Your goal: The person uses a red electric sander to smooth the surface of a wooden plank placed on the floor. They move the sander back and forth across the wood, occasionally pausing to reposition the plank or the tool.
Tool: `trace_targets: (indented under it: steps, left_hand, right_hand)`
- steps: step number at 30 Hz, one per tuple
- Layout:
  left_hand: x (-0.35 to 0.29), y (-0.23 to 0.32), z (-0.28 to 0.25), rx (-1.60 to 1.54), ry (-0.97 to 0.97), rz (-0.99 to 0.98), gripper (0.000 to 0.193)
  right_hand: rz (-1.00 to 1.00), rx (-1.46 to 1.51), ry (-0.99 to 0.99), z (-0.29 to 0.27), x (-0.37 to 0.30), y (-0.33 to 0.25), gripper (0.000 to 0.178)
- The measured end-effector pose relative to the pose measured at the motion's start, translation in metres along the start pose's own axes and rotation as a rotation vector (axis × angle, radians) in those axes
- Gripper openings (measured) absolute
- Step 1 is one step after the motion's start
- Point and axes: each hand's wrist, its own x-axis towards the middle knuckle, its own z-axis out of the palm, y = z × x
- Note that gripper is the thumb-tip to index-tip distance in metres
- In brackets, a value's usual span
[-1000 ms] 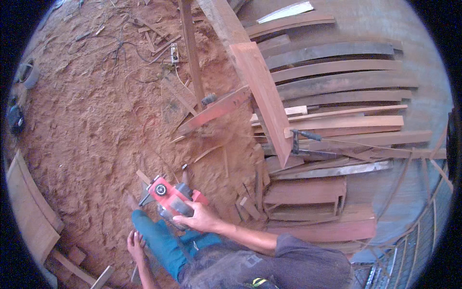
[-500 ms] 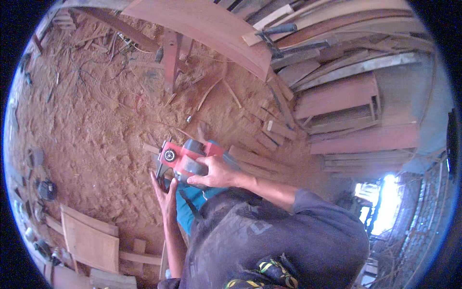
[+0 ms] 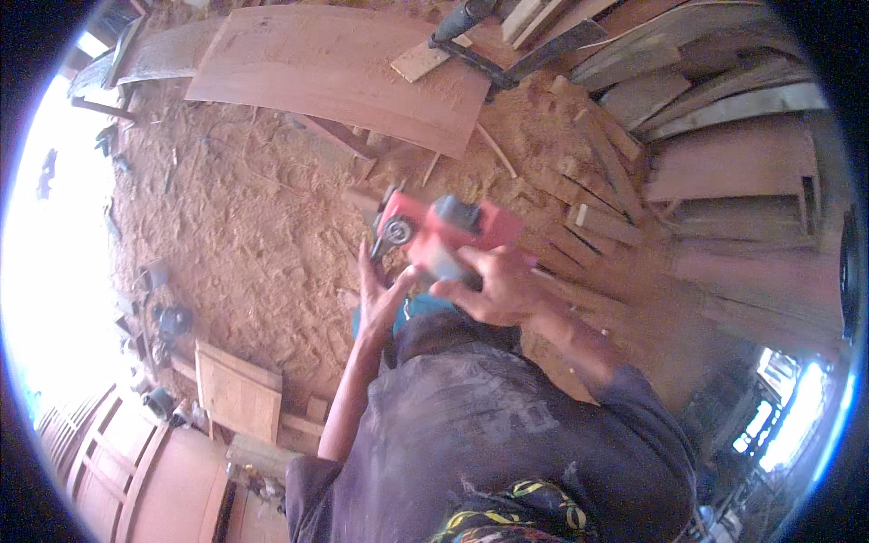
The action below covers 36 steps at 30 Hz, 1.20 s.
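Observation:
A red-and-grey electric planer (image 3: pixel 422 246) with a round black dial is up off the ground in front of my body, slightly blurred by motion. My right hand (image 3: pixel 504 285) is closed round its grey handle on the near right side. At the planer's left end, my left hand (image 3: pixel 380 300) has its thumb against the near edge and its fingers along the front, supporting it. The planer's underside is hidden. Beyond it lies a wide reddish board (image 3: pixel 335 77), strewn with shavings. A dark clamp (image 3: pixel 466 56) presses a small wood block (image 3: pixel 421 61) onto that board.
Sawdust and shavings (image 3: pixel 253 235) cover the floor. Timber offcuts (image 3: pixel 588 226) lie to the right, and long planks (image 3: pixel 724 77) are stacked at the far right. A pale wooden panel (image 3: pixel 240 389) stands at the lower left, near a dark round object (image 3: pixel 172 319).
My view has swung, bringing more of the clamped board and a bright opening at the left into sight. The planer and both hands now appear farther right and higher; both hands stay on it.

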Motion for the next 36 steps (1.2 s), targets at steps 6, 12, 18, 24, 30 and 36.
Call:
trace_targets:
  steps: [6,12,18,24,30,36]
  left_hand:
    - [0.03,0.038,0.091,0.004,-0.06,-0.105,0.14]
    - [0.047,0.035,0.118,0.025,-0.046,-0.127,0.146]
    - [0.057,0.074,0.11,0.089,-0.001,-0.167,0.143]
    - [0.078,0.088,0.064,0.123,0.028,-0.169,0.139]
    - [0.1,0.106,0.029,0.056,0.057,-0.114,0.13]
    - [0.163,0.129,-0.073,0.193,-0.029,0.002,0.111]
  right_hand:
    - [0.026,0.059,0.057,-0.081,0.012,0.052,0.06]
    - [0.007,0.044,0.057,-0.105,0.033,0.076,0.048]
    - [0.017,0.026,0.021,-0.097,0.059,0.067,0.048]
    - [0.034,0.066,0.017,-0.081,0.096,0.035,0.062]
    - [0.005,0.018,0.038,-0.059,0.132,0.008,0.055]
    - [-0.025,0.053,0.053,-0.029,0.209,-0.051,0.055]
